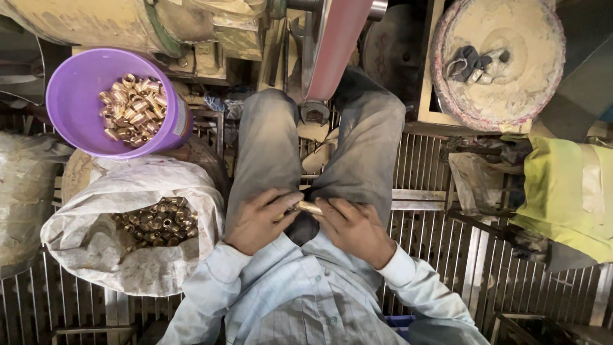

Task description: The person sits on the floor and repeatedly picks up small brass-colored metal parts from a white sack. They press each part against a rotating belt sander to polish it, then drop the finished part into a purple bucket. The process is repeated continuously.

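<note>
Both hands meet over my lap on a short brass tube piece (310,207). My left hand (258,220) grips its left end, and my right hand (354,227) holds its right end with fingers curled. A reddish sanding belt (335,48) runs upward just beyond my knees. To my left, a white sack (102,255) lies open with dull brass fittings (156,223) inside. Behind it stands a purple bucket (70,96) holding shinier brass fittings (134,108).
I sit over a metal grate floor (440,255). A round dusty drum top (504,64) with a grey glove on it stands at the back right. A yellow-green cloth (568,191) lies at right. A dusty motor housing (96,22) sits at the back left.
</note>
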